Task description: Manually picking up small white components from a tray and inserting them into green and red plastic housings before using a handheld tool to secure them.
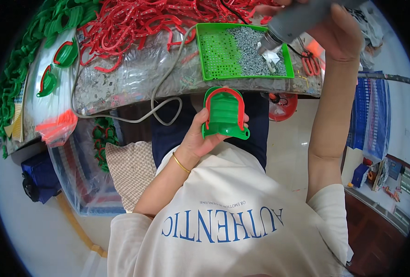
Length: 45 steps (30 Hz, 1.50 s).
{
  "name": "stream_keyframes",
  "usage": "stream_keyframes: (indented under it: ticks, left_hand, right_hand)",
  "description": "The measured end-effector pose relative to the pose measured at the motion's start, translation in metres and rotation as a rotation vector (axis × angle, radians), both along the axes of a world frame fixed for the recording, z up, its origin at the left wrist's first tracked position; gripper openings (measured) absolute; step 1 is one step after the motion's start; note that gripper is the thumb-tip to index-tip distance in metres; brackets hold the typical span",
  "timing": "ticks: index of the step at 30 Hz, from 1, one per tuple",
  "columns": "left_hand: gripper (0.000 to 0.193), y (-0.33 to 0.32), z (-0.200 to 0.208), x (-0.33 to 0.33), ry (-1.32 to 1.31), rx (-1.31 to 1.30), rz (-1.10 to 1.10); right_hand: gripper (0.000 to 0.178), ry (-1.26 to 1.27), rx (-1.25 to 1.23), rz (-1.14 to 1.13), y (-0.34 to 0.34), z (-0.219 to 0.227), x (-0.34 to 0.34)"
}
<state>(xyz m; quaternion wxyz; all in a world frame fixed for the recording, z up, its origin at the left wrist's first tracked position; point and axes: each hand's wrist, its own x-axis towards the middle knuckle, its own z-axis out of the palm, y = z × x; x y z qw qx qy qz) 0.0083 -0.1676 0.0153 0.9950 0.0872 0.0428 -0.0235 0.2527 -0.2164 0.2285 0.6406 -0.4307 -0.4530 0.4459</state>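
Note:
My left hand [201, 137] grips a green plastic scoop-like part [225, 111] with a curved red strip [207, 113] set along its rim, held upright in front of my lap. Up at the right, my right hand [341, 34] is wrapped round a grey electric screwdriver [297, 21]. Its tip points down over the small screws [251, 46] heaped in a bright green tray [209, 76]. A bit of white material [270, 56] is by the tip; whether a screw sits on the tip is too small to tell.
Red curved strips [136, 23] are piled along the back of the table, and green parts [57, 23] at the far left. Two assembled pieces [66, 54] lie nearby. A grey cable [168, 74] loops over the front edge. Red-handled scissors [311, 64] lie right of the tray.

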Motion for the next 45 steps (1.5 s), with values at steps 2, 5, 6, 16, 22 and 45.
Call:
stream_keyframes:
  ticks: [2,5,6,16,22,45]
  left_hand:
    - [0.081,0.0,0.0,0.002,0.008,-0.02,-0.009]
    - [0.08,-0.001,-0.004,0.003,0.028,-0.057,-0.009]
    - [0.08,-0.001,-0.004,0.004,0.034,-0.06,-0.006]
    - [0.075,-0.003,-0.008,0.004,0.058,-0.125,0.021]
    - [0.08,0.003,-0.01,0.002,0.103,-0.135,0.016]
    - [0.076,0.006,-0.021,0.0,0.084,-0.213,0.084]
  right_hand:
    - [0.048,0.076,0.08,0.301,-0.007,-0.01,0.01]
    - [0.045,0.567,0.058,-0.041,-0.019,-0.022,-0.041]
    - [0.044,0.804,0.046,-0.216,-0.021,-0.024,-0.05]
    - [0.017,-0.185,0.051,-0.856,0.017,-0.102,-0.074]
    - [0.01,-0.144,0.177,-0.878,0.036,-0.145,-0.07]
    - [0.012,-0.24,0.063,-0.957,0.04,-0.159,-0.072]
